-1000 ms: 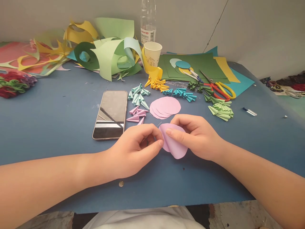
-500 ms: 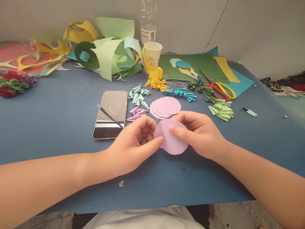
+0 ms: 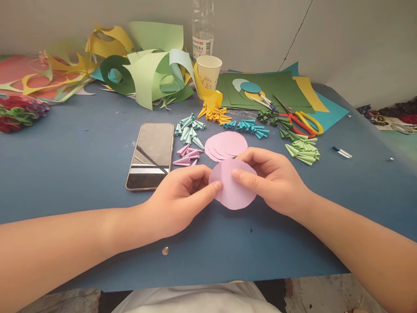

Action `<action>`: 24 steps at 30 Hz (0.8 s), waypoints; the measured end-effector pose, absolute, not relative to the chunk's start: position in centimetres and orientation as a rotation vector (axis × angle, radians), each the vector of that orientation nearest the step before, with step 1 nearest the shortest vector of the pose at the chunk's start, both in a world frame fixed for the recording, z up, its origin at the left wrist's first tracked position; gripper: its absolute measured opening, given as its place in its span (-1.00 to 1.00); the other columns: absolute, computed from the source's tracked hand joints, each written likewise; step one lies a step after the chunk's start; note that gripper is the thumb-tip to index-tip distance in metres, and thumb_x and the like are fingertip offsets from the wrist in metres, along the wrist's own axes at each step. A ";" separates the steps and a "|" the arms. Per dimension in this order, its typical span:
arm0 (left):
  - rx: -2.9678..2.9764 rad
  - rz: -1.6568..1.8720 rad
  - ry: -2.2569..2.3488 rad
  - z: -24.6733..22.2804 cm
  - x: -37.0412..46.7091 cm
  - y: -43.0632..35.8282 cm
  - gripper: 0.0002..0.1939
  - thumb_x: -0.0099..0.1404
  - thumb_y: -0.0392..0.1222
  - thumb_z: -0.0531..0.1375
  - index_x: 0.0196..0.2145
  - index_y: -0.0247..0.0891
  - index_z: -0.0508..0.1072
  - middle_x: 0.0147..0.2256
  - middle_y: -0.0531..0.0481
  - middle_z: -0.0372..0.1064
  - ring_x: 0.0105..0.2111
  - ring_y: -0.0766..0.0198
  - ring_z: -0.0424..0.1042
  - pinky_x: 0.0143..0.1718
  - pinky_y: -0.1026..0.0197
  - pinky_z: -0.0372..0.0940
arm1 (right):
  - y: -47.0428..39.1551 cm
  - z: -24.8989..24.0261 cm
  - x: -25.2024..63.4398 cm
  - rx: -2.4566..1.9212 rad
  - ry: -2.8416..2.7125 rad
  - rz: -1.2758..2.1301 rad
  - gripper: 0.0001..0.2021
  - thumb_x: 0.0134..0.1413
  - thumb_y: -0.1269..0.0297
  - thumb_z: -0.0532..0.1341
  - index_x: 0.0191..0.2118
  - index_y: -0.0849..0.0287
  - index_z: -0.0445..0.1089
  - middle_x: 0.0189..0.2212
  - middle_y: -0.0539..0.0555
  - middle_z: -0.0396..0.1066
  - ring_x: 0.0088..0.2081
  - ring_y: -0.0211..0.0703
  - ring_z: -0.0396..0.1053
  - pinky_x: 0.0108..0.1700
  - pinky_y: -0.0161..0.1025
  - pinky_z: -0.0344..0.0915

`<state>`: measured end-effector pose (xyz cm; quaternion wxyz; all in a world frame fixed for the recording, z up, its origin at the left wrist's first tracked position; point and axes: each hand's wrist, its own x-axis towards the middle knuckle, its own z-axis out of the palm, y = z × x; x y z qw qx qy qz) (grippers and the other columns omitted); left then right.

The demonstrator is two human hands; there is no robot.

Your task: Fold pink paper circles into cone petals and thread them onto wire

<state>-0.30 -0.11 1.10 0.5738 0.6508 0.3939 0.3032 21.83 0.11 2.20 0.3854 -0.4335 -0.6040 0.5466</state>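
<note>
Between my hands is a lilac paper circle (image 3: 232, 195), slightly bent near its left side. My left hand (image 3: 184, 195) pinches its left edge, thumb in front and fingers behind. From the other side my right hand (image 3: 273, 182) grips it, the thumb lying flat across its face; the fingers behind are partly hidden. Just beyond the held circle lies a fanned stack of pink paper circles (image 3: 228, 144). To the left of that stack are several small rolled purple paper cones (image 3: 189, 155), close to my left fingers.
A phone (image 3: 150, 156) lies left of the cones. Pale blue cones (image 3: 189, 128), yellow cones (image 3: 218, 115), blue cones (image 3: 249, 127) and green cones (image 3: 304, 150) form an arc. Scissors (image 3: 301, 124), a paper cup (image 3: 209, 71), a bottle (image 3: 202, 34) and paper scraps (image 3: 143, 78) stand or lie behind.
My left fingers have straightened somewhat behind the paper circle, which now shows flatter and rounder, with its left part turned more toward me. My right hand has barely moved.
</note>
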 end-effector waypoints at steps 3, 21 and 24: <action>1.543 0.687 0.918 1.0 -0.4 0.0 -0.69 0.45 -0.04 0.20 -0.40 -0.26 0.42 -0.48 0.09 0.26 -0.46 0.34 0.20 -0.46 0.25 0.14 | 0.2 2.2 21.9 -1.113 -1.579 1.422 -0.79 0.17 0.13 0.41 -0.30 0.13 0.48 -0.37 0.03 0.49 -0.36 -0.16 0.43 -0.37 -0.27 0.40; 1.502 0.721 0.835 0.4 -0.5 -0.1 -0.80 0.49 -0.05 0.21 -0.19 -0.24 0.46 -0.36 0.08 0.35 -0.42 0.38 0.26 -0.42 0.28 0.22 | 0.3 2.4 22.0 -1.079 -1.786 1.319 -0.84 0.23 0.20 0.37 -0.21 0.18 0.53 -0.33 0.05 0.53 -0.32 -0.16 0.45 -0.31 -0.28 0.41; 1.487 0.727 0.822 0.5 -0.6 -0.3 -0.80 0.49 -0.06 0.22 -0.21 -0.25 0.46 -0.38 0.10 0.32 -0.45 0.40 0.24 -0.44 0.29 0.19 | 0.2 2.4 22.1 -1.090 -1.809 1.304 -0.85 0.24 0.21 0.36 -0.21 0.19 0.52 -0.33 0.05 0.52 -0.32 -0.18 0.44 -0.32 -0.29 0.41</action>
